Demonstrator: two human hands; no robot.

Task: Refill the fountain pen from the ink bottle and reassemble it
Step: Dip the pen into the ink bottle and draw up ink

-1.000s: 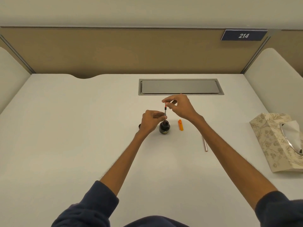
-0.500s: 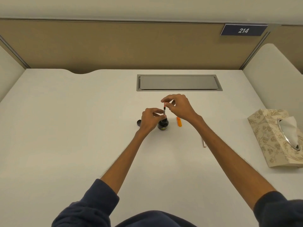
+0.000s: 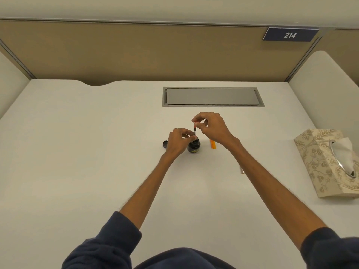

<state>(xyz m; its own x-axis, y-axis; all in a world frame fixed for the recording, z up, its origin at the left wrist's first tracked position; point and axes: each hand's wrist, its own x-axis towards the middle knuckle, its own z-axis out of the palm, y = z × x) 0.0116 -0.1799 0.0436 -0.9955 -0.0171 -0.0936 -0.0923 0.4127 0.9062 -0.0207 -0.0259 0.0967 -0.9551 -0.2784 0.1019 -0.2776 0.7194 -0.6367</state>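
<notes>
A small dark ink bottle (image 3: 194, 147) stands open on the white desk (image 3: 97, 152). The thin pen section with its converter (image 3: 194, 130) stands upright with its lower end in the bottle's mouth. My left hand (image 3: 177, 142) grips the pen's lower part at the bottle's neck. My right hand (image 3: 210, 127) pinches the red knob at the converter's top. The bottle's black cap (image 3: 165, 144) lies just left of my left hand. An orange pen part (image 3: 212, 143) lies right of the bottle. A slim pinkish pen part (image 3: 241, 170) shows beside my right forearm.
A patterned tissue box (image 3: 328, 162) sits at the desk's right edge. A grey cable hatch (image 3: 212, 97) is set into the desk behind my hands. A tan partition with a "214" sign (image 3: 290, 35) closes the back, and white side panels flank the desk.
Both hands stay at the bottle with the pen in it. The view has shifted slightly as my head moved; the fingers on the converter knob have turned a little.
</notes>
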